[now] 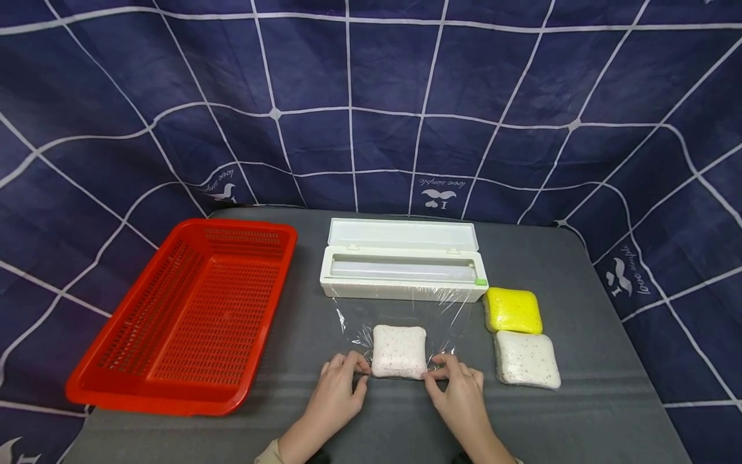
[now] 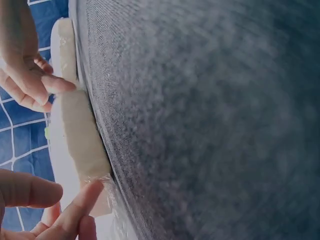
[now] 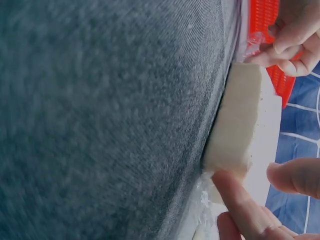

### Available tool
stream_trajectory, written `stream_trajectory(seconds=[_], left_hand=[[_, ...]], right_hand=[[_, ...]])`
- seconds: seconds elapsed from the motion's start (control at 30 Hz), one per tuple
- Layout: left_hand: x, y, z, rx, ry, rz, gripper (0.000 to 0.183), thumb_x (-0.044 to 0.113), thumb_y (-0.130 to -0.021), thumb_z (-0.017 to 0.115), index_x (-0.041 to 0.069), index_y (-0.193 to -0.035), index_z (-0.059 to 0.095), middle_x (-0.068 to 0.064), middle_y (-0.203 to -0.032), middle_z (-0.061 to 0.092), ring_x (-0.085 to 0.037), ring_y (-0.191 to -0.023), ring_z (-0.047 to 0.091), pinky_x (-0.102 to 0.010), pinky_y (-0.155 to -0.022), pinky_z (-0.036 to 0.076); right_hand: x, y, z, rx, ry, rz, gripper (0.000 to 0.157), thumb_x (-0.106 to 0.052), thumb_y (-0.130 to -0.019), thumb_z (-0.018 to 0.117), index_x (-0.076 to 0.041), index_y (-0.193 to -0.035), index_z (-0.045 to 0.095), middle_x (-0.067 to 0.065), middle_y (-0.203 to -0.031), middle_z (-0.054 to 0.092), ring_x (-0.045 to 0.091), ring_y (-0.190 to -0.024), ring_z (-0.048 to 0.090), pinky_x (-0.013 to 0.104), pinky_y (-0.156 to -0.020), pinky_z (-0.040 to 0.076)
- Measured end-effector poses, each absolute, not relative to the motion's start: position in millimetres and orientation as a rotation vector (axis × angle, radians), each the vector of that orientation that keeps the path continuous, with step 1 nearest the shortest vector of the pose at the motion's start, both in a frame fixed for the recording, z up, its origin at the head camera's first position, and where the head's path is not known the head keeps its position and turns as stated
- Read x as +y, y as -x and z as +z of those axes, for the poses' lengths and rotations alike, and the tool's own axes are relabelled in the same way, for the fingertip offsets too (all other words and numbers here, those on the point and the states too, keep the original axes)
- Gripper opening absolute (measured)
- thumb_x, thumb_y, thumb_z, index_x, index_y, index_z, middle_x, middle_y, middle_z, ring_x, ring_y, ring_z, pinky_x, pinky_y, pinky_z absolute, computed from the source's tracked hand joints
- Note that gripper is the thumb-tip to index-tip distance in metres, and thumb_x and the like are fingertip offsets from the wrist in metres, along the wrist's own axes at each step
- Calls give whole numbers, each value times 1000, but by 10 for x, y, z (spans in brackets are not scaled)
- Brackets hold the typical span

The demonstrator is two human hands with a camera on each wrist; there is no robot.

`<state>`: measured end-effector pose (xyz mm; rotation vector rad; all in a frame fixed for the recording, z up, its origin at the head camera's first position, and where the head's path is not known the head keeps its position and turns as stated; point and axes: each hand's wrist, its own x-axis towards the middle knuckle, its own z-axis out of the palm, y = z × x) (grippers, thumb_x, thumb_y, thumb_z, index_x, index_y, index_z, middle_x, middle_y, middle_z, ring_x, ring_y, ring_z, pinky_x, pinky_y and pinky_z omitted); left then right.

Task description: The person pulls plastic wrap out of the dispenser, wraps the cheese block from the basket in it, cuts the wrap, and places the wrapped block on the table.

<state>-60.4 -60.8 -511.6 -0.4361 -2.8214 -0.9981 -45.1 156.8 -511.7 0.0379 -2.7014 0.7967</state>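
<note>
A pale pink speckled square block (image 1: 399, 351) lies on clear cling film (image 1: 341, 320) on the grey table. The film stretches from the front of a white cling film dispenser (image 1: 400, 291), whose lid stands open behind it. My left hand (image 1: 336, 390) is at the block's front left corner. In the left wrist view its index finger (image 2: 86, 202) presses film against the block's end, thumb apart. At the front right corner, my right hand (image 1: 460, 390) touches the block's lower edge and film with its index finger (image 3: 232, 192); its thumb (image 3: 295, 176) stays apart.
To the left stands a red perforated basket (image 1: 255, 380). A yellow block (image 1: 513, 310) and a white speckled block (image 1: 527, 359) lie to the right, film around them. A green slider (image 1: 480, 282) sits at the dispenser's right end. Dark blue gridded cloth (image 1: 382, 77) hangs behind.
</note>
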Motion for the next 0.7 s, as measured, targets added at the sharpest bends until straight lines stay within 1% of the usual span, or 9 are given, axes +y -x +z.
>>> stream_trajectory(seconds=[0.23, 0.37, 0.43, 0.5, 0.57, 0.63, 0.7], left_hand=[[-622, 628, -5130, -2785, 435, -951, 25, 4, -77, 75, 18, -90, 59, 6, -82, 67, -11, -82, 55, -29, -72, 37], [-679, 733, -4996, -2776, 291, -934, 18, 7, -80, 75, 16, -89, 63, 2, -81, 66, -14, -80, 57, -32, -72, 39], [-726, 854, -4893, -2751, 171, -958, 14, 8, -82, 74, 13, -91, 65, -2, -81, 66, -18, -80, 58, -36, -73, 42], [-775, 1017, -4799, -2712, 49, -1012, 13, 9, -84, 73, 8, -95, 65, -8, -84, 65, -24, -82, 58, -41, -74, 44], [-814, 1202, -4741, -2671, -65, -1079, 17, 9, -86, 71, 3, -101, 64, -15, -92, 64, -30, -88, 59, -47, -77, 46], [-837, 1382, -4721, -2648, -174, -1145, 24, 10, -89, 68, -2, -107, 59, -20, -102, 60, -35, -94, 59, -50, -78, 48], [-846, 1525, -4734, -2647, -289, -1218, 31, 12, -91, 66, -5, -112, 53, -23, -108, 55, -38, -99, 58, -50, -80, 48]], right_hand=[[1588, 487, -5067, -2807, 8, 859, 30, -9, -77, 82, -6, -101, 64, -5, -72, 74, 20, -75, 63, 37, -74, 32], [1693, 582, -4957, -2819, 104, 869, 22, -13, -81, 78, -4, -98, 68, -6, -68, 69, 17, -70, 59, 34, -71, 38], [1789, 696, -4877, -2782, 177, 897, 19, -12, -83, 76, -2, -97, 69, -3, -69, 67, 16, -70, 58, 32, -67, 44], [1895, 849, -4787, -2727, 259, 938, 20, -12, -86, 72, 2, -100, 69, 6, -76, 66, 20, -73, 61, 34, -66, 50], [2005, 1021, -4704, -2663, 324, 994, 25, -12, -89, 68, 6, -106, 66, 16, -88, 66, 29, -81, 64, 40, -71, 55], [2101, 1196, -4649, -2623, 395, 1042, 32, -13, -93, 64, 10, -114, 60, 24, -101, 65, 37, -92, 66, 48, -79, 56], [2186, 1338, -4615, -2624, 463, 1097, 39, -16, -95, 60, 12, -121, 54, 28, -110, 63, 42, -102, 64, 51, -84, 55]])
